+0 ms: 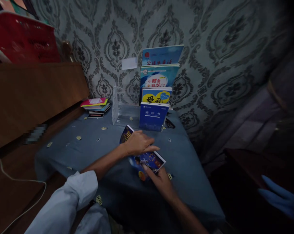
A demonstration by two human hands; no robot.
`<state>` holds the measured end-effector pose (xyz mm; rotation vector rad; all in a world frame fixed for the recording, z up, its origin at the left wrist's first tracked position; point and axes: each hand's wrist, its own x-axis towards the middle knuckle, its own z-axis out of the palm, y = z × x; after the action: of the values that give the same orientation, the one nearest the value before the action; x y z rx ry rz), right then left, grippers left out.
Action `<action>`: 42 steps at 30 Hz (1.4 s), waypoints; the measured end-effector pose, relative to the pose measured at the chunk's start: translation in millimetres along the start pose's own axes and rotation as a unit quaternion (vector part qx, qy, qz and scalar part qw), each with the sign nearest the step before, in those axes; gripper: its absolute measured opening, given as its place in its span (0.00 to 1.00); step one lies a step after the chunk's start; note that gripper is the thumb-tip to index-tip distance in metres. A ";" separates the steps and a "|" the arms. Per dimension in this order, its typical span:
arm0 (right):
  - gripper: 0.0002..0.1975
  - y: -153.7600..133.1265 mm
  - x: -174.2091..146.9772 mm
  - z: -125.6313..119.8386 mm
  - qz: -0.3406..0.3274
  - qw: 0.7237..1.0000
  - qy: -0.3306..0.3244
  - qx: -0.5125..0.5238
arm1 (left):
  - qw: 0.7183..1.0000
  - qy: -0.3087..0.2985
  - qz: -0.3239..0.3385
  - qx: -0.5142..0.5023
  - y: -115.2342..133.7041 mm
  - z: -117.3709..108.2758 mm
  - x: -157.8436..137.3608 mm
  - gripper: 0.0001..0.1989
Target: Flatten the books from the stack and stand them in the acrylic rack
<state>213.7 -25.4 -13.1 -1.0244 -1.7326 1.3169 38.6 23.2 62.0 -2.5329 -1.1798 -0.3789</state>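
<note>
A dark blue book (149, 160) with gold lettering and colourful cover art is tilted above the front of the cloth-covered table. My right hand (163, 183) grips its lower right part, thumb on the cover and fingers underneath. Across the middle of the cover lies my left hand (138, 143), fingers stretched out towards the right, hiding part of the print. Just behind stands a clear display rack (115, 109). Its right side holds a blue booklet (153, 117) in front, then a yellow book (156, 96), a teal book (172, 74) and a taller blue book (163, 55).
A pile of books (95, 107) lies at the table's back left. Dark glasses (170, 123) rest beside the rack. Left is a wooden panel (40, 100) with a red container (25, 37) on top. A blue glove-like shape (280, 196) shows at right.
</note>
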 end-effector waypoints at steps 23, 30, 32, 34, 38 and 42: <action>0.25 17.0 16.4 4.5 0.111 0.987 -0.097 0.068 | 0.994 -0.022 -0.070 -0.080 -31.4 46.7 -38.3 0.14; 0.25 12.2 18.7 10.1 0.117 0.987 -0.098 0.059 | 0.958 0.048 -0.248 -0.136 -55.8 61.3 -105.6 0.13; 0.23 7.1 19.6 13.6 0.101 0.988 -0.083 0.083 | 0.951 0.038 -0.268 -0.148 -59.2 67.1 -111.1 0.13; 0.21 -1.4 22.3 16.2 0.073 0.989 -0.060 0.112 | 0.945 0.033 -0.280 -0.164 -61.5 71.4 -110.6 0.15; 0.21 -29.9 35.0 13.8 0.006 0.995 -0.041 0.093 | 0.915 0.073 -0.296 -0.265 -72.7 72.0 -99.6 0.20; 0.20 -68.3 46.9 2.4 -0.105 0.990 -0.038 -0.086 | 0.850 0.153 -0.281 -0.419 -97.3 57.9 -92.0 0.28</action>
<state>180.3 4.9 56.5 -0.8655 -1.9810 1.1021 -88.2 41.6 -7.6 -2.4926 -1.8953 -1.7007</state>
